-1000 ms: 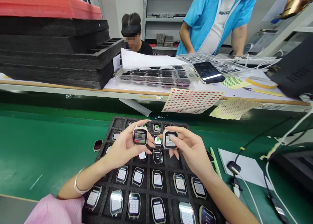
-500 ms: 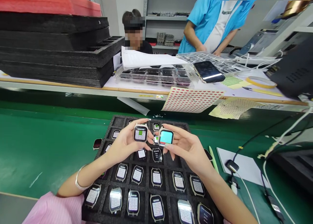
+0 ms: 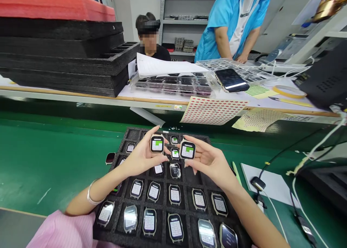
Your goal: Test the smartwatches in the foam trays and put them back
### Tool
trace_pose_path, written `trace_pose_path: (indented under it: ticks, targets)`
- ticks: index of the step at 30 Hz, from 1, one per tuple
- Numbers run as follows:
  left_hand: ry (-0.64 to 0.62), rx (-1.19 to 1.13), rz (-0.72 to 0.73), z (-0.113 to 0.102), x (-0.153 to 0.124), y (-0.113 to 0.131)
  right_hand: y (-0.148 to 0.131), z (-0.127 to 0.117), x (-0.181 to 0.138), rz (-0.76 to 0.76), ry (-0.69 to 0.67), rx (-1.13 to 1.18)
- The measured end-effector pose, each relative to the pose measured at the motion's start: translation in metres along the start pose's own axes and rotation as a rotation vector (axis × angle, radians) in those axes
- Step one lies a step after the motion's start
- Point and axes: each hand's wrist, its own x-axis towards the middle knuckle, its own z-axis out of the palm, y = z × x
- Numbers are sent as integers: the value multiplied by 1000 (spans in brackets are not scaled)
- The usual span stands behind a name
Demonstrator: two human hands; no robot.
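As seen from the head view, both hands are busy, each curled round one small watch case above the black foam tray. With forefinger above and thumb below, the left hand holds the left watch near the edges, its screen turned towards the wearer. Just to the right, the right hand has the right watch in a similar narrow grip, index finger along the top and thumb at the lower edge. I'd judge the rim hold leaves each display uncovered; both show a white grid with green blocks. The two watches are apart, at nearly the same height, probably so one glance takes in both.

Under and nearer than the hands, more watches lie face up in the tray's compartments, one to a pocket, which seems meant to keep them from knocking together. The tray rests on the green bench, squarely in front of the person, within easy reach of both arms. A dark-screened device lies just beside its left edge; to the right are a green pen and a white pad, crossed by cables.
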Motion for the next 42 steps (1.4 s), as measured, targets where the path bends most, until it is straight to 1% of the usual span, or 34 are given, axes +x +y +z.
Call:
trace_pose_path:
  ticks: [2, 3, 4, 5, 6, 7, 8, 9, 11, 12, 14, 17, 19, 22, 26, 29, 33, 36, 39, 40, 42]
  targets:
    - [5, 76, 22, -15, 5, -10, 20, -20, 7, -8, 31, -160]
    - [11, 144, 38, -26, 9, -16, 32, -33, 13, -15, 61, -297]
    - [17, 234, 54, -39, 14, -21, 45, -49, 18, -23, 114, -483]
    - [44, 357, 71, -54, 18, -27, 58, -66, 24, -31, 182, -690]
    - [85, 537, 82, -71, 22, -32, 70, -82, 30, -24, 225, -771]
    - [122, 775, 87, -87, 26, -36, 81, -98, 34, -19, 245, -818]
    - [143, 1030, 83, -104, 30, -40, 90, -112, 37, -19, 245, -862]
    - [143, 1112, 71, -119, 32, -43, 97, -123, 39, -21, 223, -892]
    - [124, 1217, 49, -143, 35, -48, 107, -139, 40, -27, 144, -937]
    - [110, 1256, 35, -152, 36, -49, 109, -143, 40, -31, 101, -955]
    - [79, 1340, 12, -162, 37, -52, 110, -146, 39, -38, 26, -993]
    - [4, 1441, -9, -165, 35, -52, 104, -144, 35, -46, -56, -1064]
    - [-51, 1494, -10, -161, 29, -48, 99, -140, 30, -44, -68, -1115]
    - [-93, 1559, -2, -151, 11, -39, 94, -132, 15, -35, -59, -1170]
    - [-170, 1604, -48, -136, -18, -35, 94, -123, -5, -1, -130, -1183]
    - [-160, 1615, -97, -131, -25, -41, 93, -120, -7, 39, -178, -1179]
    - [-151, 1599, -165, -133, -17, -46, 91, -119, 2, 93, -204, -1173]
    - [-163, 1559, -203, -138, -10, -41, 88, -122, 6, 91, -216, -1123]
    - [-142, 1493, -212, -144, -6, -37, 75, -125, 6, 60, -226, -1044]
    - [-127, 1461, -208, -146, -6, -36, 67, -124, 5, 56, -200, -978]
    - [-84, 1386, -188, -150, -7, -37, 50, -117, 2, 79, -100, -738]
